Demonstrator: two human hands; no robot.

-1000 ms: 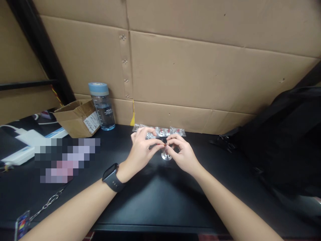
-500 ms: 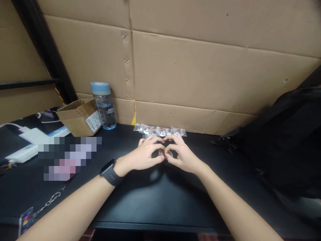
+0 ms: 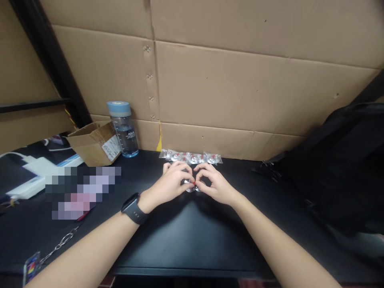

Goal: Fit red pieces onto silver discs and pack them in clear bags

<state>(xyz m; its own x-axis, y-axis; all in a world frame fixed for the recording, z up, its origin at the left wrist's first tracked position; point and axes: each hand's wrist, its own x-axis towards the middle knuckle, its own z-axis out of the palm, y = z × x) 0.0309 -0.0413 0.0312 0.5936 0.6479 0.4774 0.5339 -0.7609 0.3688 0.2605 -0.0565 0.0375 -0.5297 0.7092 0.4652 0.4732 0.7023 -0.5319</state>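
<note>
Over the black table top (image 3: 192, 244), the fingers of my left hand (image 3: 172, 186) and my right hand (image 3: 218, 186) nearly meet. Between them is a small round silvery piece with a red part (image 3: 189, 187); its exact kind cannot be made out. My left thumb and fingers pinch its left side. On its right side, my right thumb and index finger are curled together in a ring. Just beyond my fingertips lies a row of clear plastic packets (image 3: 195, 159) with silvery round pieces and red bits inside. My left wrist wears a black watch (image 3: 135, 208).
A cardboard box (image 3: 94, 144) and a water bottle with a blue lid (image 3: 124, 132) stand back left. Further left are a white power strip (image 3: 30, 187) and a chain (image 3: 64, 240) with a tag. A black bag (image 3: 336, 168) lies at right. Cardboard (image 3: 228, 84) walls the back.
Both hands have shifted slightly, and more of the silvery piece shows beneath my left fingers. The whole view has tilted a little.
</note>
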